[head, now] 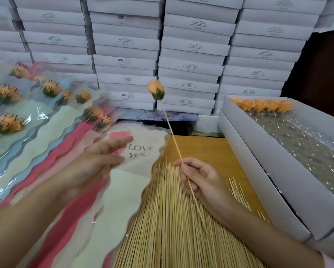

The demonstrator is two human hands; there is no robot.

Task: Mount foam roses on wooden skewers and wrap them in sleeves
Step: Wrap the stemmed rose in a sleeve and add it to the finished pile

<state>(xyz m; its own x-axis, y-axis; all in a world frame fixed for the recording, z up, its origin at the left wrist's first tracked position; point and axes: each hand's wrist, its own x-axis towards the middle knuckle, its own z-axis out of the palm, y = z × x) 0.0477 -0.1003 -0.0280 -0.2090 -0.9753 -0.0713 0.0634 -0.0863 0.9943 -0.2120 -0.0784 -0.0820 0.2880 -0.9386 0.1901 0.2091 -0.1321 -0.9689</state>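
At the bottom centre of the frame a thick fanned heap of pale wooden skewers point(162, 219) lies on the orange-brown wooden table point(206, 149), tips pointing away. Above it, lower right of centre, the right hand point(199, 182) enters from the lower right with the forearm angled up toward the middle; its fingers curl inward and pinch a single thin wooden skewer point(178, 151) between thumb and forefinger, palm turned left. That skewer rises up and slightly left, and the peach foam rose with a green base point(156, 90) sits on its top end, in the air at mid-frame in front of the boxes. The left hand point(100, 161) reaches in from the lower left, blurred, palm facing right, fingers stretched out and loose, gripping nothing; it hovers over the cream wrapping sleeve printed LOVE YOU with a pink heart point(143, 149), though whether it touches the sleeve is unclear. Further left, wrapped peach roses in pastel sleeves point(9, 93) lie overlapping. At right a long white cardboard box point(259, 167) holds a row of peach foam roses point(262, 105) at its far end. Behind everything rises a wall of stacked white flat boxes point(191, 47)
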